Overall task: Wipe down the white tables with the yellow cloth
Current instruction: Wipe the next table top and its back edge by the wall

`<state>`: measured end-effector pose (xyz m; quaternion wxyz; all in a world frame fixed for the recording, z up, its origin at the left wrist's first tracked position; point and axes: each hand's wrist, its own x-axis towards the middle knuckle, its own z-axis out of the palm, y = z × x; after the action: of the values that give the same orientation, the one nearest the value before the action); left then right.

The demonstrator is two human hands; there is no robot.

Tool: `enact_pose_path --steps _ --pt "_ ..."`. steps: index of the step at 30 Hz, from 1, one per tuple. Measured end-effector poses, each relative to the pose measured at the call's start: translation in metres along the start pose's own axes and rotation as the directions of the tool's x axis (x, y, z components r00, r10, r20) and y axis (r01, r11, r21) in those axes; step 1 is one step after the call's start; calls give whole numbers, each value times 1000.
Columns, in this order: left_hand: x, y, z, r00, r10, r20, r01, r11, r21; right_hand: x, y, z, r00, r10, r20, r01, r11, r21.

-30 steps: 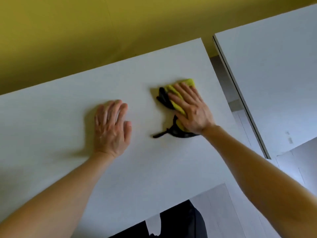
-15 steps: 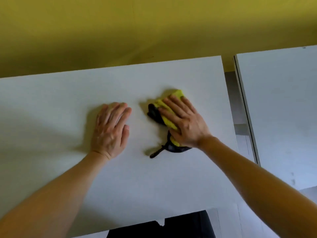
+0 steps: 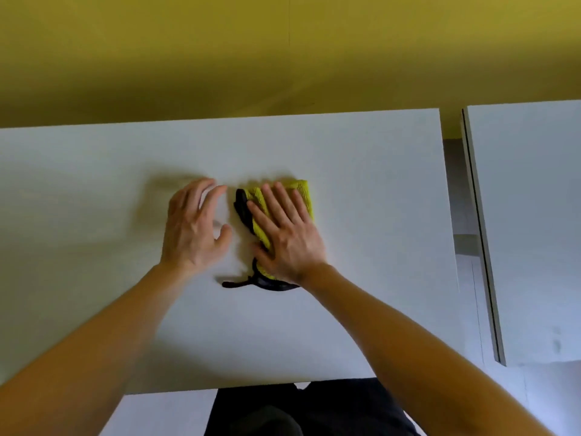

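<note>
1. The right hand (image 3: 289,234) presses flat on the yellow cloth (image 3: 303,196), its fingers (image 3: 283,202) straight and slightly apart.
2. The black-edged cloth lies near the middle of the white table (image 3: 377,184).
3. The left hand (image 3: 191,228), just left of the cloth, has loosely spread fingers and holds nothing. It is blurred, so contact with the table is unclear.

Our left forearm (image 3: 103,335) and right forearm (image 3: 408,335) rise bare from the lower corners of the frame and converge near its centre. We hold our right hand (image 3: 287,237) flat, palm down, fingers straight and slightly spread, pointing toward the top. Our left hand (image 3: 191,228) sits just beside it, left of centre, fingers loosely bent and blurred, thumb angled toward the right hand.
</note>
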<state>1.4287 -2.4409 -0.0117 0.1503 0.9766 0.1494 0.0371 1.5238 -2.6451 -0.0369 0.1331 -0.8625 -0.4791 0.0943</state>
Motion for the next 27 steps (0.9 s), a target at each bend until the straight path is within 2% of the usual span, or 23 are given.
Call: enact_pose_path --steps 2,3,5,7,9,11,12,13,14,16,18,20,22,24,25,27 --pt "0 -17 -16 971 -38 238 21 997 74 0 17 -3 997 -77 28 79 996 -42" --pt "6 -23 -21 927 -87 366 48 992 115 -3 38 -8 997 -72 12 72 996 -48" --pt "22 -22 -27 826 -190 530 89 974 210 -12 96 -23 994 69 -89 -74 996 -58" --pt "31 -14 -28 777 -258 574 103 952 289 -26 151 -40 932 320 -172 -333 941 -54" --pt "33 -9 -27 773 -278 570 101 941 322 -31 179 -51 811 547 -207 -563 826 -25" --pt "32 -8 -26 776 -283 564 100 938 333 -15 161 -45 670 696 -258 -711 702 44" --pt "31 -9 -27 775 -283 565 97 937 336 -2 136 -35 644 711 -280 -726 684 67" --pt "31 -10 -28 777 -283 562 96 936 338 13 102 -24 679 672 -296 -683 726 82" --pt "31 -11 -28 782 -283 556 96 935 342 27 65 -11 765 577 -286 -578 811 89" --pt "30 -11 -29 789 -284 544 104 936 337 50 -6 6 942 294 -163 -286 956 69" --pt "28 -9 -28 800 -283 529 109 936 336 57 -31 8 999 48 -25 -47 998 31" --pt "28 -7 -29 793 -292 535 114 933 340 53 6 5 997 -68 -34 68 998 -1" --pt "31 -4 -29 771 -293 566 116 938 328 39 71 -7 993 43 -110 -43 999 1" --pt "32 -2 -29 759 -295 581 123 941 317 22 137 -30 936 299 -184 -306 952 -11" --pt "31 -2 -29 755 -292 587 123 943 310 17 159 -41 875 436 -210 -448 894 -10" --pt "32 -5 -28 762 -287 581 121 944 308 28 169 -44 701 660 -269 -677 735 38"
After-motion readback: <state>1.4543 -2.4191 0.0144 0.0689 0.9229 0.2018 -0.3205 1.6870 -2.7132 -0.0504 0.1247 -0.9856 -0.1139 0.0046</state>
